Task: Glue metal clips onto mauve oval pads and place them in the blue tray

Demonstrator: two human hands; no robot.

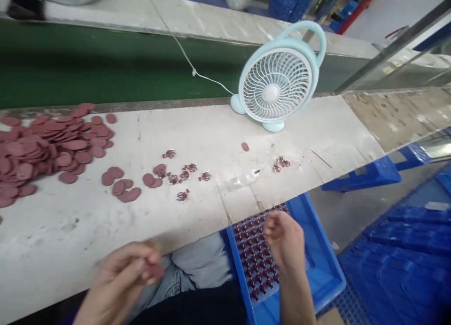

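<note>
The left hand (pixel 121 275) hung low over the near edge of the worktop (pixel 218 142), above the person's lap. Its fingers were curled in, pinching a dark red disc (pixel 157 271) between thumb and fingertips; motion blur hid the finer detail of the grip. The right hand (pixel 284 240) reached down into a blue tray (pixel 319 250) that sat below the worktop edge at the person's right. Its fingers pointed down at the rows of small dark parts (pixel 252 254) lying in the tray, and whether it gripped one could not be told, as the fingertips were hidden behind the back of the hand.

On the worktop, a large heap of discs (pixel 42 146) lay at the far left. A few loose discs (pixel 121 186) lay apart from it nearer the middle. Beside these were several small clusters (pixel 185 174) of red-and-metal parts, scattered close together. Another small cluster (pixel 281 163) lay well to the right, near a single disc (pixel 245 146). A pale blue fan (pixel 276 81) stood upright at the back of the worktop, facing the person, with a white cord (pixel 183 52) running from it up to the left. Behind the worktop ran a green belt (pixel 105 66). More blue crates (pixel 405 250) stood on the floor at the right.
</note>
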